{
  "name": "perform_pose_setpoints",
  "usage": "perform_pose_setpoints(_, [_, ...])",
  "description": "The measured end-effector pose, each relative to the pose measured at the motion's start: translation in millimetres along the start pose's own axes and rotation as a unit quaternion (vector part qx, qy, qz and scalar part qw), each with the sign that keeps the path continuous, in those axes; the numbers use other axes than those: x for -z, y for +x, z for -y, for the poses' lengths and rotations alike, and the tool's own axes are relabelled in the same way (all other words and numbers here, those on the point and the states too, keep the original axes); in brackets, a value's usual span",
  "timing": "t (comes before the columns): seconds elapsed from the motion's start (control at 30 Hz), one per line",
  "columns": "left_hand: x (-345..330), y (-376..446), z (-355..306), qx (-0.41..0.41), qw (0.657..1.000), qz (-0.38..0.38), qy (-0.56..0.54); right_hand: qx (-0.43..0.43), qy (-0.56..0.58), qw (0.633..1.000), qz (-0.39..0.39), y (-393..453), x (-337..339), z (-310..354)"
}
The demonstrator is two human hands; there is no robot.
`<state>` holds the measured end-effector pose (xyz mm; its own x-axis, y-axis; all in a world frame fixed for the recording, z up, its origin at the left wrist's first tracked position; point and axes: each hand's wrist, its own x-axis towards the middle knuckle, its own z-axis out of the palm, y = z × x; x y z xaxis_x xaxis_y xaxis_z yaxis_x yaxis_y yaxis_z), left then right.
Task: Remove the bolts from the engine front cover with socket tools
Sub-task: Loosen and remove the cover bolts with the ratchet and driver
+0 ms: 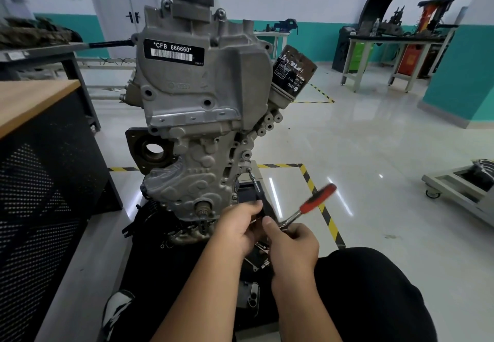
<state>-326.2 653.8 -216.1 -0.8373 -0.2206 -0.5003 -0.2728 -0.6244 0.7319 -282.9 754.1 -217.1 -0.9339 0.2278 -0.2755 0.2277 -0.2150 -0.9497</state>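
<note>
- Head view, the only one here: the engine (197, 106) stands upright on a low stand, with the front cover (192, 181) facing the camera. An oil filter (292, 74) sticks out on the right up top.
- Left hand (238, 230) is curled around the extension bar (256, 185) near its lower end, fingers closed on it. The bar runs up and left to the right edge of the cover, and its tip looks seated on a bolt (249, 171) there.
- Right hand (292, 245) is closed near the head of the ratchet (307, 208). The red and black handle angles off up and right and is a bit blurred, so I'd guess it's mid-swing.
- Progress: honestly hard to call. A lot of the holes around the upper cover (187, 79) look empty, and a couple of loose small parts (264, 264) lie on the dark base under the hands, maybe bolts already out, but they're too small to be sure.
- My read is they're partway through, working the lower right edge now. I can't tell how many fasteners remain on the lower cover, since the casting is busy and part of it is hidden behind the hands.
</note>
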Motion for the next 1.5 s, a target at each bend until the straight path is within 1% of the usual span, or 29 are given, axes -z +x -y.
perform_pose_setpoints(0.07, [0,1,1,-0.009,1.000,-0.005,0.004,0.039,-0.026,0.999,-0.002,0,0,-2])
perform_pose_setpoints(0.13, [0,2,2,0.001,1.000,-0.006,0.000,0.033,-0.040,0.999,-0.010,-2,-1,-2])
perform_pose_setpoints(0.17, [0,1,2,0.014,1.000,0.003,-0.001,0.015,-0.024,1.000,-0.013,-2,-2,-2])
perform_pose_setpoints(0.23, [-2,-1,1,0.039,0.999,0.032,0.011,-0.053,0.051,0.997,0.004,-2,-3,-1])
perform_pose_setpoints(0.3, [-2,-1,1,0.039,0.998,0.038,0.023,-0.102,0.089,0.990,0.029,-1,-2,1])
perform_pose_setpoints(0.37, [-2,-1,2,0.039,0.999,0.028,0.013,-0.086,0.066,0.994,0.032,0,-1,-1])
perform_pose_setpoints(0.43, [-3,-1,4,0.035,0.999,0.013,-0.010,-0.039,0.022,0.999,0.007,-2,-2,-3])
perform_pose_setpoints(0.47, [-2,0,5,0.027,1.000,0.009,-0.009,-0.034,0.027,0.999,-0.001,-4,-2,-4])
perform_pose_setpoints(0.57, [-2,-1,6,0.011,0.999,0.023,0.026,-0.102,0.130,0.986,0.023,-5,-4,-1])
perform_pose_setpoints(0.6, [-2,-2,5,0.010,0.999,0.032,0.033,-0.116,0.140,0.983,0.029,-4,-4,0])
perform_pose_setpoints(0.67, [-3,-3,4,0.018,0.999,0.041,0.024,-0.109,0.122,0.986,0.040,-4,-4,-2])
perform_pose_setpoints(0.77, [-6,-5,3,0.026,0.999,0.025,-0.007,-0.060,0.056,0.997,0.013,-6,-8,-5])
perform_pose_setpoints(0.8, [-6,-5,4,0.022,1.000,0.019,-0.001,-0.067,0.064,0.996,0.012,-7,-9,-5])
perform_pose_setpoints(0.83, [-6,-6,4,0.016,1.000,0.011,0.014,-0.095,0.100,0.990,0.021,-8,-10,-4])
perform_pose_setpoints(0.9, [-6,-7,5,0.002,0.999,-0.010,0.034,-0.171,0.179,0.968,0.042,-9,-11,-1])
perform_pose_setpoints(0.93, [-6,-5,5,0.007,1.000,-0.009,0.028,-0.193,0.194,0.961,0.050,-8,-11,-1])
perform_pose_setpoints(0.97, [-6,-5,5,0.015,1.000,-0.003,0.017,-0.195,0.185,0.962,0.054,-8,-11,-3])
perform_pose_setpoints(1.0, [-6,-4,5,0.019,1.000,0.001,0.009,-0.176,0.155,0.971,0.055,-8,-11,-4])
perform_pose_setpoints(1.07, [-7,-3,5,0.016,1.000,0.010,0.003,-0.096,0.068,0.993,0.029,-7,-10,-9])
perform_pose_setpoints(1.13, [-6,-1,7,0.010,1.000,0.011,-0.004,-0.040,0.011,0.999,-0.007,-4,-11,-12])
perform_pose_setpoints(1.17, [-6,-2,7,0.013,1.000,0.011,-0.008,-0.035,0.010,0.999,-0.011,-4,-11,-13])
perform_pose_setpoints(1.2, [-6,-2,7,0.018,1.000,0.015,-0.010,-0.048,0.032,0.998,-0.009,-3,-12,-14])
perform_pose_setpoints(1.3, [-6,-2,6,0.023,1.000,0.015,-0.007,-0.155,0.121,0.980,0.001,-1,-11,-10])
perform_pose_setpoints(1.33, [-6,-1,7,0.014,1.000,0.009,-0.004,-0.170,0.129,0.977,0.008,-1,-9,-9])
perform_pose_setpoints(1.37, [-6,-1,7,0.003,1.000,0.001,0.000,-0.164,0.116,0.979,0.014,-1,-9,-9])
perform_pose_setpoints(1.4, [-7,-1,7,-0.006,1.000,-0.006,0.001,-0.137,0.081,0.987,0.013,1,-8,-10])
perform_pose_setpoints(1.47, [-8,-3,7,-0.010,1.000,-0.012,-0.013,-0.049,-0.010,0.999,-0.018,4,-7,-14])
perform_pose_setpoints(1.5, [-8,-3,7,-0.008,1.000,-0.011,-0.022,-0.013,-0.027,0.999,-0.031,4,-7,-14])
